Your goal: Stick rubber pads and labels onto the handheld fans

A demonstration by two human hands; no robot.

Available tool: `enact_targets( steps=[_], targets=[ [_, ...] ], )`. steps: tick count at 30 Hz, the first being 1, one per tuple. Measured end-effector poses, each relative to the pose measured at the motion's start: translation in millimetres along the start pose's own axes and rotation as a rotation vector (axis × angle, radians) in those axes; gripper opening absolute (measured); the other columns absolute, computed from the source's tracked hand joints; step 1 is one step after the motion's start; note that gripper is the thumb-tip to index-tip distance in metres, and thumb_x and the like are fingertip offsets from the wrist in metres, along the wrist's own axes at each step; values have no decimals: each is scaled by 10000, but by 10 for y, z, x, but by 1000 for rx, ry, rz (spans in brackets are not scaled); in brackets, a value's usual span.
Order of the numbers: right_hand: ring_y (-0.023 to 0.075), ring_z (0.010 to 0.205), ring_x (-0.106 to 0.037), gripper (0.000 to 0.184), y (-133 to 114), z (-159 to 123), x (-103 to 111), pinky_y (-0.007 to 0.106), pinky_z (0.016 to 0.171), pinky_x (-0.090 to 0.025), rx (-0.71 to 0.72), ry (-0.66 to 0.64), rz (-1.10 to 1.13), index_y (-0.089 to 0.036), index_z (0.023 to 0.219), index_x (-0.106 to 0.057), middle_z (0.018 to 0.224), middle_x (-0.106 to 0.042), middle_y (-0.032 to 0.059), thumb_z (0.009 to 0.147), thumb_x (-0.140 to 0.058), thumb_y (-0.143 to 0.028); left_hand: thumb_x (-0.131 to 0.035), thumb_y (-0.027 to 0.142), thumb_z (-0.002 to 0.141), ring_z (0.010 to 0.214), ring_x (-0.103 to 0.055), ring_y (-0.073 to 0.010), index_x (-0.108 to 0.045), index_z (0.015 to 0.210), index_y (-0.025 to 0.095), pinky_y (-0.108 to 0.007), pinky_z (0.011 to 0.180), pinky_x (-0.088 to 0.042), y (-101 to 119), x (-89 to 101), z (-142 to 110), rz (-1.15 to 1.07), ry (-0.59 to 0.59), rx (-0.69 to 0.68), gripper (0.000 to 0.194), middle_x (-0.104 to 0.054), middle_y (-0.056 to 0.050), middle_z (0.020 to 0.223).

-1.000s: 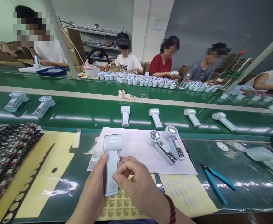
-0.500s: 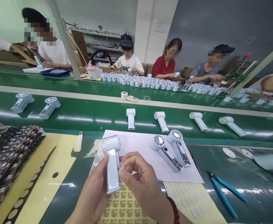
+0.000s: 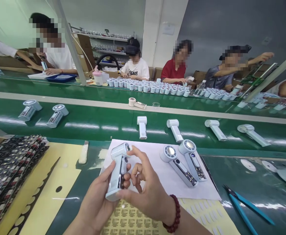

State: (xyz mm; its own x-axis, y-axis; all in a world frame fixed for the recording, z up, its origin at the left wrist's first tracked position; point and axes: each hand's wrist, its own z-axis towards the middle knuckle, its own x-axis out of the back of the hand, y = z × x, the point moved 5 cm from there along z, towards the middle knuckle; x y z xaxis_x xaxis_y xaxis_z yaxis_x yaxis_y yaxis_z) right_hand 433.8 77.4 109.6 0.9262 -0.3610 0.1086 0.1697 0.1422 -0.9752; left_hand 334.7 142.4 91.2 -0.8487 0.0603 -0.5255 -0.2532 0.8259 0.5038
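A light blue handheld fan [image 3: 115, 176] is tilted in my left hand [image 3: 95, 195], whose fingers wrap its handle from behind with the thumb along the left side. My right hand [image 3: 151, 191] spans the fan from the right: the thumb presses at the handle's base and the index finger reaches the round head. Its other fingers curl loosely beside the handle. Beyond them, two similar fans [image 3: 179, 169] [image 3: 196, 163] lie on a white sheet [image 3: 148, 153]. Beneath my hands is a yellow sheet [image 3: 130, 220] with rows of printed dark shapes.
More fans [image 3: 142, 127] lie on the green conveyor [image 3: 103, 119] ahead. Blue-handled cutters [image 3: 248, 205] are at right, beside a yellow sheet of pale stickers [image 3: 204, 209]. Stacked black printed strips [image 3: 13, 173] fill the left. Several co-workers [image 3: 135, 67] sit across the line behind rows of small cups [image 3: 155, 87].
The fan has turned in my left hand, its panel side now showing more. My right hand has gone from a pinch at the handle's side to spanning base and head. The view shifted slightly.
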Motion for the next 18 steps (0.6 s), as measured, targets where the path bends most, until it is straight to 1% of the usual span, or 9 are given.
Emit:
enact_targets(
  steps=[2,4,7,10,12,14,16,17,18],
  targets=[
    [101,674,-562,622,48,61,105,257,548,-509,-9,116,-2,-284,1433,-364,1409,-503,102,869,-625,-270,-489,198,947,515,-598,-134,-690,912,60,-228,462,-534,206,-75,84,66,-37,-69,246,-677,-117,729],
    [128,739,-602,527,106,131,141,281,590,-524,-16,142,-135,-253,1429,-368,1407,-529,111,929,-534,-260,-487,153,943,548,-619,-131,-671,920,48,-214,475,-529,486,-163,231,146,-24,-210,213,-682,-120,756],
    [235,1010,-658,514,236,236,-22,395,798,-568,-60,-68,-471,-194,1440,-383,1327,-634,121,942,-509,-221,-556,94,911,686,-673,-140,-640,891,84,-241,618,-579,893,-301,581,221,47,-366,87,-679,-71,789],
    [311,1216,-596,563,339,294,-294,456,888,-563,4,-269,-830,-118,1457,-392,1223,-703,160,911,-524,-145,-642,162,896,713,-653,-126,-646,950,123,-271,625,-571,1205,-406,988,352,118,-448,67,-675,-21,869],
    [335,1192,-609,633,377,317,-454,451,845,-582,57,-318,-952,-57,1449,-403,1129,-730,199,843,-584,-93,-654,253,903,732,-646,-133,-650,1011,141,-290,622,-565,1353,-435,1187,469,176,-496,155,-677,-27,938],
    [340,1077,-656,691,390,337,-569,447,782,-597,85,-325,-990,-17,1426,-422,1037,-743,213,773,-640,-66,-658,289,900,802,-656,-162,-647,1059,148,-326,671,-573,1464,-451,1279,594,238,-563,213,-673,-48,1005],
    [319,955,-678,680,381,354,-641,429,693,-605,117,-322,-1040,3,1419,-413,995,-741,211,786,-641,-91,-669,294,885,990,-650,-245,-642,1110,151,-413,797,-573,1543,-501,1266,717,276,-667,268,-650,-68,1151],
    [307,915,-678,625,373,362,-662,415,653,-603,127,-315,-1062,-1,1399,-429,974,-740,202,817,-625,-118,-672,281,875,1139,-596,-312,-629,1150,151,-473,888,-546,1564,-555,1230,775,275,-733,307,-601,-81,1281],
    [295,893,-675,539,360,371,-671,400,631,-600,135,-297,-1082,-11,1358,-464,957,-736,191,854,-599,-144,-678,254,861,1298,-478,-370,-607,1195,155,-520,986,-488,1564,-632,1182,830,256,-802,356,-508,-94,1423]
  ],
)
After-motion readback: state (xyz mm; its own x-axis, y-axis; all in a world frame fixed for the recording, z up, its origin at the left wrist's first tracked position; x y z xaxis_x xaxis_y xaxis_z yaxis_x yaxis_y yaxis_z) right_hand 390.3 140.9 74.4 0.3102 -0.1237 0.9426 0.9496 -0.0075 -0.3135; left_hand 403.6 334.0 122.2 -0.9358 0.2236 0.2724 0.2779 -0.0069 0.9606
